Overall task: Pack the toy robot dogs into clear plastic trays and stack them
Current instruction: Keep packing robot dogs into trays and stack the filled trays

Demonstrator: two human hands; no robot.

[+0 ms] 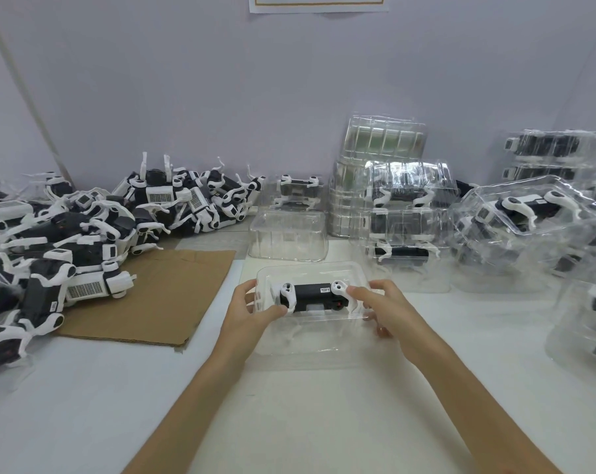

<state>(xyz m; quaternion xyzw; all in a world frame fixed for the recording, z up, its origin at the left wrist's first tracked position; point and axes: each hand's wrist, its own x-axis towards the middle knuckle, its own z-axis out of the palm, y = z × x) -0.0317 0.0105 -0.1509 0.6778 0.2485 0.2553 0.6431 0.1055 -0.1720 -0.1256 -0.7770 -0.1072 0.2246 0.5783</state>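
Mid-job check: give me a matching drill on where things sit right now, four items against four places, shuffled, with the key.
Items
1. cardboard sheet
2. loose pile of toy dogs
3. stack of empty trays
4. toy dog being packed

Places
A. at the back by the wall, right of centre
B. in the clear tray, between the left hand and the right hand
C. heaped at the far left of the table
D. flat on the table, left of the hands

Pairs: 1-D, 2-C, 3-A, 4-B

Soft even light; edges warped
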